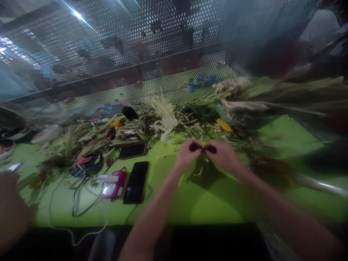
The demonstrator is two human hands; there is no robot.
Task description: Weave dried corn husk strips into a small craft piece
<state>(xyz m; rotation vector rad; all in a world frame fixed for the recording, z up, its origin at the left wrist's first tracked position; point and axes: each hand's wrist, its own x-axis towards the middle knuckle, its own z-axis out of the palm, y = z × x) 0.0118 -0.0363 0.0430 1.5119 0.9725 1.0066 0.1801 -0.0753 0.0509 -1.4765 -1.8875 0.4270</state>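
Over the green table [163, 170], my left hand [189, 153] and my right hand [219, 152] meet fingertip to fingertip. Both are pinched around a small, thin dried plant piece [201, 170], whose pale end hangs below the fingers. The part between the fingertips is too small and dark to make out. Just behind my hands lie scattered bits of dry husk, and a pale corn husk bundle [165, 117] stands a little to the left of them. A yellow object [224, 125] lies behind my right hand.
Two phones [136, 182] [132, 150], a pink power adapter [114, 185] and cables lie left of my arms. Husks [78, 137] heap along a perforated metal screen [163, 43]. Another person's hand [11, 206] holds a phone at far left. More husks are at the right.
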